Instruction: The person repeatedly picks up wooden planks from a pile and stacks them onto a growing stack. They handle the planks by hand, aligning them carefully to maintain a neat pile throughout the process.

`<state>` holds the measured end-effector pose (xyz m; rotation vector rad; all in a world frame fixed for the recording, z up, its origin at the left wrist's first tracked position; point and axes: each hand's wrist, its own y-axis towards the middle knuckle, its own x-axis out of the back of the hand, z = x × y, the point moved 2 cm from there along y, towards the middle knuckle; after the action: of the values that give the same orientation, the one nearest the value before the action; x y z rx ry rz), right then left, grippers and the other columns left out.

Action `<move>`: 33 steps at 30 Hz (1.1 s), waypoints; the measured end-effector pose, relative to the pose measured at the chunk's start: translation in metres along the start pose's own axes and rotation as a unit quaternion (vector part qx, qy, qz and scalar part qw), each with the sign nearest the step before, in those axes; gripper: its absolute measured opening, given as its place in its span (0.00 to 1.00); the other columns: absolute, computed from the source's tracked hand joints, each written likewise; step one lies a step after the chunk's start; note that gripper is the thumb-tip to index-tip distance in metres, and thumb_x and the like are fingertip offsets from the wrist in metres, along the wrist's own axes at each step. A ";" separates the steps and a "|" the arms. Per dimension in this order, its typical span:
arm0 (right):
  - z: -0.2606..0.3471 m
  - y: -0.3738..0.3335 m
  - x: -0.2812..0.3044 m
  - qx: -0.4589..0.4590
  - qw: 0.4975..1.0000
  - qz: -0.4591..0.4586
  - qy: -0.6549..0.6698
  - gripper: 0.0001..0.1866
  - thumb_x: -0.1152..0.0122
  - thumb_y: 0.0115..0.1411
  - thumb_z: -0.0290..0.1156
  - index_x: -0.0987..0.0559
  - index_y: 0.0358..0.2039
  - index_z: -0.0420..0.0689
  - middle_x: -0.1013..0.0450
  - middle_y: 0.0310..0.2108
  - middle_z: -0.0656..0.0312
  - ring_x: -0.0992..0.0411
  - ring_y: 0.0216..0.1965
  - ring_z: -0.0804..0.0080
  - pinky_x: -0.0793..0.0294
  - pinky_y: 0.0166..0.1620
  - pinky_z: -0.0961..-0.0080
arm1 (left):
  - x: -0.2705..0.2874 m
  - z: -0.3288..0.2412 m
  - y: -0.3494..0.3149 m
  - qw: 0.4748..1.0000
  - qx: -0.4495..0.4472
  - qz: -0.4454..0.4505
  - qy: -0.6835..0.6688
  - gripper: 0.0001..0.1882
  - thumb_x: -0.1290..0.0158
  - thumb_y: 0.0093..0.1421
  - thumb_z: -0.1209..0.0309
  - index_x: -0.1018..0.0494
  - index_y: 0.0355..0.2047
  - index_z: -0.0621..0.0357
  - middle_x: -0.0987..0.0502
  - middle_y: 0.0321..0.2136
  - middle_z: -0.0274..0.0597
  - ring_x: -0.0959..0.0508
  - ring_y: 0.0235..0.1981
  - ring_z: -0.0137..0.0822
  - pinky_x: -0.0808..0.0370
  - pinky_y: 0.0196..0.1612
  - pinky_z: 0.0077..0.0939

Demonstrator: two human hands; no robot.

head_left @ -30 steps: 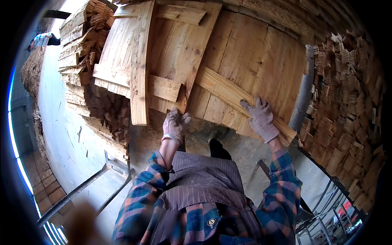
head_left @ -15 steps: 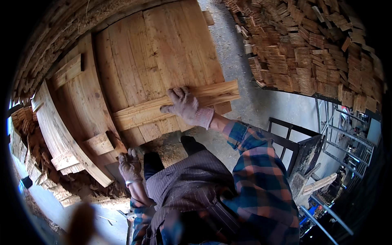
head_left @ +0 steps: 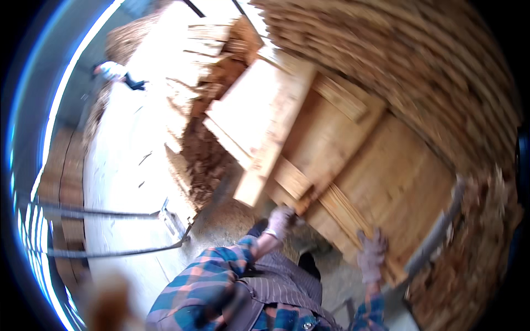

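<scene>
Several plank panels with cross battens lean in a row. My right hand (head_left: 371, 254), in a pale work glove, lies open with its fingers spread on the batten (head_left: 346, 212) of the right-hand wooden panel (head_left: 395, 187). My left hand (head_left: 280, 222), gloved too, is closed at the lower corner of the middle wooden panel (head_left: 323, 146); motion blurs its fingertips. Farther left, another wooden panel (head_left: 281, 127) stands tilted, its face washed out by bright light.
A tall stack of wood strips (head_left: 408, 60) rises behind the panels. Another wood pile (head_left: 207, 149) stands to their left. A metal frame with dark bars (head_left: 110, 212) is on the pale floor (head_left: 118, 165). Far off at the left is another person (head_left: 116, 71).
My view has swung left, so the panels now appear farther right and the bright floor shows. My right hand remains flat on the batten, my left by the panel's lower corner.
</scene>
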<state>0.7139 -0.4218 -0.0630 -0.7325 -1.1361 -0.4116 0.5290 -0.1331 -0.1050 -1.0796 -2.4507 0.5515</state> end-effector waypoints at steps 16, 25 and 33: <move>0.350 0.264 0.176 0.244 0.955 -0.159 0.063 0.47 0.30 0.44 0.42 0.42 0.64 0.51 0.39 0.57 0.49 0.38 0.55 0.50 0.37 0.56 0.58 | 0.361 -0.126 0.122 0.895 -0.184 -0.285 -0.289 0.30 0.44 0.56 0.74 0.42 0.58 0.62 0.25 0.39 0.40 0.24 0.35 0.30 0.25 0.32 0.22; 0.705 0.534 0.154 0.229 0.955 -0.099 -0.158 0.37 0.35 0.48 0.50 0.35 0.60 0.65 0.38 0.52 0.46 0.36 0.53 0.51 0.31 0.51 0.62 | 0.511 -0.091 0.273 0.828 -0.232 -0.489 0.147 0.31 0.45 0.56 0.51 0.34 0.56 0.54 0.27 0.51 0.45 0.21 0.41 0.41 0.23 0.36 0.29; 0.662 0.505 0.194 0.293 0.952 0.087 -0.003 0.43 0.35 0.48 0.45 0.41 0.64 0.54 0.25 0.34 0.51 0.26 0.30 0.67 0.23 0.34 0.69 | 0.513 -0.098 0.210 0.853 -0.212 -0.188 -0.438 0.31 0.43 0.59 0.60 0.39 0.57 0.62 0.26 0.40 0.44 0.24 0.37 0.34 0.24 0.40 0.27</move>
<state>0.6692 0.4142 0.1080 -0.3030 -1.1111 0.0850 0.3870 0.4060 -0.0248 -0.4572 -3.6068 0.4321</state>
